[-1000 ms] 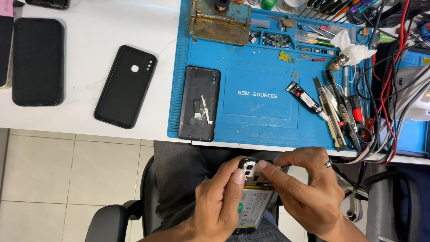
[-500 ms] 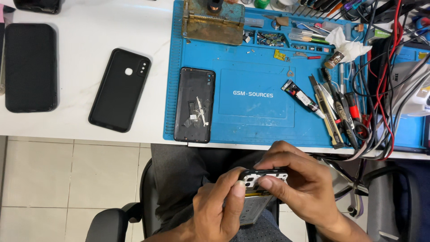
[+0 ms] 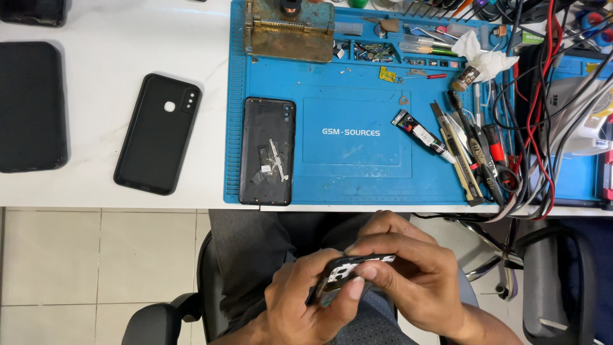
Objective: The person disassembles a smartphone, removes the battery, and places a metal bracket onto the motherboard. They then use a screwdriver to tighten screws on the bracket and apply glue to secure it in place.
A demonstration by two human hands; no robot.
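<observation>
Over my lap, below the table's edge, both hands grip an opened phone body (image 3: 350,268) that is tilted almost edge-on to the camera. My left hand (image 3: 306,306) holds it from below, thumb pressed against its near end. My right hand (image 3: 408,275) wraps over its top and right side, fingers curled on the frame. Most of the phone is hidden by my fingers. On the blue work mat (image 3: 357,160) lies a black phone back cover (image 3: 267,150), inner side up, with a small metal piece on it.
A black phone case (image 3: 158,133) and a larger black case (image 3: 29,105) lie on the white table to the left. A brass-coloured holder (image 3: 290,32) sits at the mat's top. A glue tube (image 3: 421,133), tweezers, screwdrivers and tangled red and black cables (image 3: 536,128) crowd the right.
The phone in my hands has tipped from showing its open inside to lying nearly edge-on, and my right hand has closed further over it. The view has shifted slightly.
</observation>
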